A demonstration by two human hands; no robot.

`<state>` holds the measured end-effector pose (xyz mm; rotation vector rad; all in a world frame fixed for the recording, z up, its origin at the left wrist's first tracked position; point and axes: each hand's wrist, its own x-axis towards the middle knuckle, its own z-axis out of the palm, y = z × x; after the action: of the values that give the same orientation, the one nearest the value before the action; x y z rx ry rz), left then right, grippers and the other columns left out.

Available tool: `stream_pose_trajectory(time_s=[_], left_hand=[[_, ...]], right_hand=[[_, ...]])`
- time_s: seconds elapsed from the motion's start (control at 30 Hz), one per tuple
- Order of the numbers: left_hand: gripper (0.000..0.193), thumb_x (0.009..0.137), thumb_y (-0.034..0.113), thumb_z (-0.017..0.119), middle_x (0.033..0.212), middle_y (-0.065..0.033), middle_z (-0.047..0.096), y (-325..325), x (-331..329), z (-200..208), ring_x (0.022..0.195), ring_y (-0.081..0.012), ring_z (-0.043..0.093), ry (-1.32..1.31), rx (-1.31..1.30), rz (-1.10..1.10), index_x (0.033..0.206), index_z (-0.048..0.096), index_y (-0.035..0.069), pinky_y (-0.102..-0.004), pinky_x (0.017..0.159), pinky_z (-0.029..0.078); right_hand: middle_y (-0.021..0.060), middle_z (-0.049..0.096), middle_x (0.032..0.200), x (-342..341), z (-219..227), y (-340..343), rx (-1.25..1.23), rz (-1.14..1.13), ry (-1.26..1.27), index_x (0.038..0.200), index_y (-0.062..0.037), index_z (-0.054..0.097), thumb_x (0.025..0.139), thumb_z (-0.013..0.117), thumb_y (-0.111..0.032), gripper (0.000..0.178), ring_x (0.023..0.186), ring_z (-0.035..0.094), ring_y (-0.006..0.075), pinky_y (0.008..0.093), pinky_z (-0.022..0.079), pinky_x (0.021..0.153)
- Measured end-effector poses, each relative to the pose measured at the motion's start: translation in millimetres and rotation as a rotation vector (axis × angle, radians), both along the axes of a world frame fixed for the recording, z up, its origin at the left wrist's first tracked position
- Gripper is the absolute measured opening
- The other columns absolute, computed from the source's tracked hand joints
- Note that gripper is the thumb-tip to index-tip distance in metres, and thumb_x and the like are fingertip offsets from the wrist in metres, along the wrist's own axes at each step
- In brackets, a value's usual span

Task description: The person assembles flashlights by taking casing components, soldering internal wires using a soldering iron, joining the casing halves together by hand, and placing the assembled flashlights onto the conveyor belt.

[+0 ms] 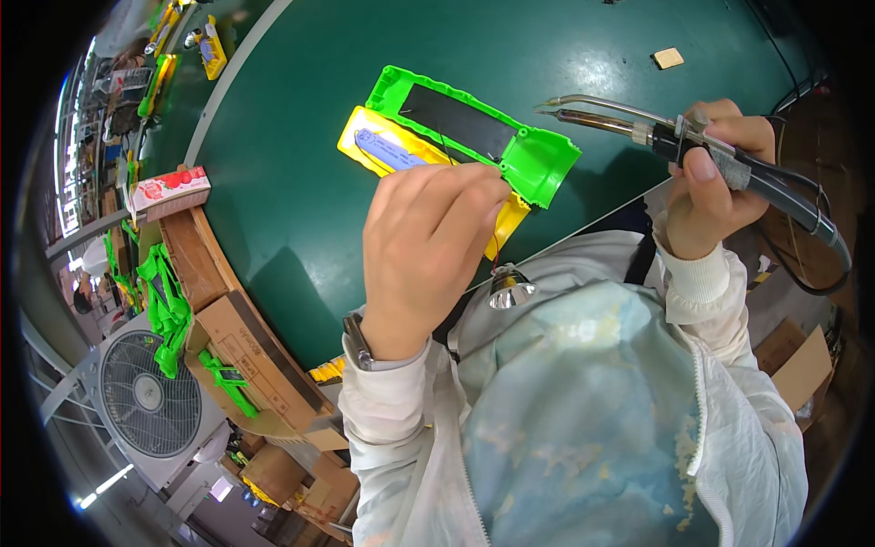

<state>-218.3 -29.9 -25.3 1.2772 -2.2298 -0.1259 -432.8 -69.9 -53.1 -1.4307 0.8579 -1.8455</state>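
Note:
My right hand point(720, 178) grips a soldering iron point(656, 135) with a thin curved metal tube point(606, 104) fixed along it. Its tip points left, above the bench and just right of the green casing. A bright green plastic flashlight casing half point(541, 167) lies open side up, a dark panel point(460, 118) set in it. Against it rests a yellow casing half point(356, 137) holding a blue cylindrical battery point(386, 149). My left hand point(428, 246) is closed over both casings, fingertips pinched at the green one; what they hold is hidden. A shiny reflector cup point(511, 287) hangs at the bench's near edge.
A small tan pad point(667, 58) lies at the far right of the green bench point(301, 100). A red-and-white carton point(170, 192) stands at its left edge. Beyond are cardboard boxes point(251, 356), green casings point(164, 301) and a fan point(150, 392). The iron's cable point(816, 223) trails right.

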Motion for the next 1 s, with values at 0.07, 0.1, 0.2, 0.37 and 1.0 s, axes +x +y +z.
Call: stream_pose_trajectory(time_s=[0.07, 0.1, 0.2, 0.37, 1.0], left_hand=[[0.021, 0.062, 0.004, 0.063, 0.081, 0.0004, 0.058, 1, 0, 0, 0.076, -0.0173, 0.054, -0.041, 0.003, -0.044, 0.082, 0.057, 0.009, -0.0305, 0.064, 0.039], [0.021, 0.062, 0.004, 0.063, 0.081, 0.0004, 0.058, 2, 0, 0, 0.076, -0.0173, 0.054, -0.04, 0.005, -0.042, 0.082, 0.057, 0.009, -0.0305, 0.064, 0.039], [0.019, 0.064, 0.005, 0.063, 0.08, 0.0008, 0.058, 4, 0, -3, 0.075, -0.0165, 0.054, -0.113, -0.057, 0.013, 0.082, 0.057, 0.009, -0.0299, 0.065, 0.038], [0.016, 0.066, 0.003, 0.065, 0.078, -0.0001, 0.058, -4, -1, -4, 0.07, -0.0157, 0.054, -0.017, -0.103, 0.049, 0.08, 0.058, 0.009, -0.0291, 0.065, 0.036], [0.017, 0.064, -0.004, 0.057, 0.075, -0.0063, 0.053, -53, 24, 16, 0.072, -0.0226, 0.048, -0.125, 0.105, -0.119, 0.078, 0.054, 0.004, -0.0302, 0.066, 0.037]], right_hand=[[0.009, 0.052, 0.071, -2, -3, 0, -0.032, -0.001, -0.013, 0.08, 0.0007, 0.047, 0.066, 0.064, -0.006, 0.023, 0.06, 0.044, 0.0102, 0.0207, 0.036, 0.054], [0.009, 0.052, 0.071, -2, -3, 1, -0.03, 0.0, -0.012, 0.08, 0.0007, 0.047, 0.066, 0.064, -0.006, 0.023, 0.06, 0.044, 0.0102, 0.0207, 0.036, 0.054], [0.0096, 0.053, 0.071, -2, -3, 1, -0.031, 0.003, -0.002, 0.08, 0.0008, 0.047, 0.066, 0.064, -0.006, 0.023, 0.06, 0.045, 0.0106, 0.0207, 0.036, 0.054], [0.0106, 0.053, 0.071, 3, 0, -3, -0.025, 0.064, -0.005, 0.081, 0.001, 0.047, 0.067, 0.064, -0.006, 0.023, 0.06, 0.046, 0.0115, 0.0211, 0.037, 0.055], [0.0113, 0.052, 0.066, 19, -4, -13, -0.108, 0.211, 0.03, 0.081, 0.0029, 0.045, 0.067, 0.062, -0.005, 0.023, 0.054, 0.045, 0.0116, 0.022, 0.036, 0.049]])
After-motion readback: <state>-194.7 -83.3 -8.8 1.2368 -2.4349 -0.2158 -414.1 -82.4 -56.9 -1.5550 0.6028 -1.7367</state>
